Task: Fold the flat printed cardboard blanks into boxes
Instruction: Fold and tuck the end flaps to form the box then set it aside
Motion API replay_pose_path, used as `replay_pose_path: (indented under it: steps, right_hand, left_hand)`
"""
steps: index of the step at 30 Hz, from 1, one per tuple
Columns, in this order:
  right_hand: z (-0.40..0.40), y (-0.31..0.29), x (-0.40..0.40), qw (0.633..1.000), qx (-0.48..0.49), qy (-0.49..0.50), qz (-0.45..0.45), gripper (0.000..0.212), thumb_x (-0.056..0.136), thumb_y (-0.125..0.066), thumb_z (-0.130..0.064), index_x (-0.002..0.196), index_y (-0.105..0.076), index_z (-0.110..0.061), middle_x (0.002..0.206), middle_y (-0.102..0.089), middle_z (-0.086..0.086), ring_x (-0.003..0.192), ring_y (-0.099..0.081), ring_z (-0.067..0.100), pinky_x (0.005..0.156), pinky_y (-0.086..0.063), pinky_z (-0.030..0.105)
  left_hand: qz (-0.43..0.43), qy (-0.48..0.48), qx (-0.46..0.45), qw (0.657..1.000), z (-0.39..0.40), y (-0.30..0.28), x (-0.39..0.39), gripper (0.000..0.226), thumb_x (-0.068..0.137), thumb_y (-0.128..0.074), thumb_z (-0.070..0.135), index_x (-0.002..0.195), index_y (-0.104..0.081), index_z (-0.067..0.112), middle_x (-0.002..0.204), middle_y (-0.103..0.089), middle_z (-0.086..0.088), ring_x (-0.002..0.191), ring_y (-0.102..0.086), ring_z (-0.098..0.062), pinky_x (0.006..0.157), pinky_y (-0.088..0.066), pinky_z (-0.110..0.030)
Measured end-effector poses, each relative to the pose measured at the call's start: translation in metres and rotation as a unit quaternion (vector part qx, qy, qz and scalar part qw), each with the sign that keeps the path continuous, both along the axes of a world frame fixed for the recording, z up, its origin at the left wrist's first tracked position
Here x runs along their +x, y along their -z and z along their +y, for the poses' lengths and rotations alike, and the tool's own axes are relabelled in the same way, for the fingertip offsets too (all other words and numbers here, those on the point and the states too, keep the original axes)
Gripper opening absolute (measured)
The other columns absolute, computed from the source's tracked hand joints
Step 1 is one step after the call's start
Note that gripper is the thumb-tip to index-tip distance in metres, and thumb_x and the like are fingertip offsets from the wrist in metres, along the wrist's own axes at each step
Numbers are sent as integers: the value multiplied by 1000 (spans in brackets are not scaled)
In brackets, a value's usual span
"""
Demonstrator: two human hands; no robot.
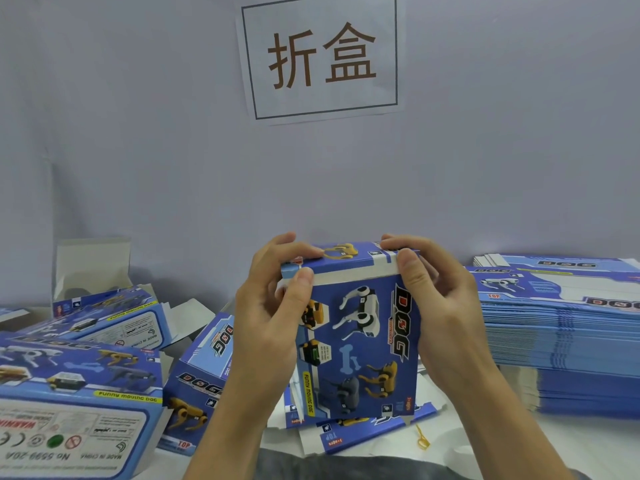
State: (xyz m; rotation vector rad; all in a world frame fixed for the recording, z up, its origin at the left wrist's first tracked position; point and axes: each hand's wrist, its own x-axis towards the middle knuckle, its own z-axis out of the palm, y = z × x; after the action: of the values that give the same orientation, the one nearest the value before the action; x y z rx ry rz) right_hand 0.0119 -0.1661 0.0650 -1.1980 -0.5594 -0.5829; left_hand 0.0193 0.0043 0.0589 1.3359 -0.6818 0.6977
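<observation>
Box (360, 341) held upright above the surface, left hand (273, 317) and right hand (440, 306) gripping its top corners, fingers curled over the flap (light, thin card, likely creases easily—hold by edges).

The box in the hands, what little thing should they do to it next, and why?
Probably press the top flap down until it tucks shut. Both the left hand and right hand pinch the box at its upper edge, where a white strip shows along the fold.
</observation>
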Motion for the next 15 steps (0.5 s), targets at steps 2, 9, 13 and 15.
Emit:
replay_pose_path:
  steps: [2,9,13,15]
  right_hand:
    - [1,-1,-1,1000,-6,4,0,21,89,-60,-38,97,-70,-21,93,-76,-2,79,-75,18,58,-60,29]
    - [1,-3,-1,1000,2,-2,4,12,90,-65,-36,96,-71,-28,104,-73,5,92,-73,30,64,-62,38]
    - [-1,-2,-1,1000,6,-20,8,13,86,-64,-34,96,-71,-28,105,-73,4,91,-74,27,63,-62,36]
    - [-3,-2,-1,1000,6,-29,9,12,88,-66,-32,96,-71,-25,105,-74,2,89,-75,26,62,-62,36]
  left_hand:
    - [0,-17,-3,1000,-2,-1,-2,20,88,-57,44,101,-69,35,135,-54,7,116,-62,-34,78,-58,-63]
    - [-1,-64,10,998,-8,-4,-7,16,94,-51,34,106,-62,32,114,-63,14,96,-71,-29,61,-57,-62]
    - [8,-75,27,997,-11,-6,-12,17,94,-48,37,106,-60,39,94,-68,1,86,-66,-39,54,-52,-61]
    - [3,-82,31,996,-12,-7,-13,17,94,-47,35,107,-58,33,98,-68,15,86,-68,-28,57,-53,-56]
